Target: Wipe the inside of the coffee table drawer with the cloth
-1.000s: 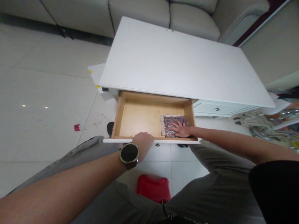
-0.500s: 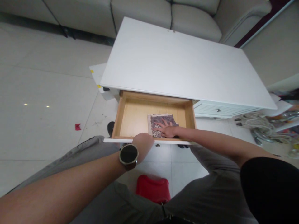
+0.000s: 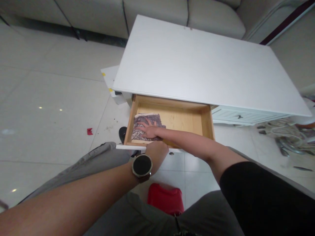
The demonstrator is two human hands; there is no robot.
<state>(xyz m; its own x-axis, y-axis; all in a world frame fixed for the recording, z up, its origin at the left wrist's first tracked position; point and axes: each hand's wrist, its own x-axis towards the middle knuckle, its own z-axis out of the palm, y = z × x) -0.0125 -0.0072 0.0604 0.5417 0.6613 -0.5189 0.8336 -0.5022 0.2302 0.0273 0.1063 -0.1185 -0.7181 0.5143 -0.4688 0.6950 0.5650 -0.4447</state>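
– while the right hand (image 3: pixel 148 130) lies flat on the cloth (image 3: pixel 155 117), what are its fingers doing?

– they're spread wide apart, palm down. maybe that's so it can push on lots of the cloth at once.

– where is the cloth?

– it's in the open drawer (image 3: pixel 183 119), at the left end, a bit left of the middle of the frame. it looks folded, with a pale bit under the purple-gray part.

– and the left hand (image 3: pixel 157 154)?

– it's at the drawer's front edge, close to the little knob (image 3: pixel 171 153). its fingers look clamped on the edge, but the tips are hidden. i think that's to stop the drawer from sliding.

– why do the arms cross?

– the right arm reaches over to the left end, just above the hand with the watch (image 3: pixel 142 165) on its wrist.
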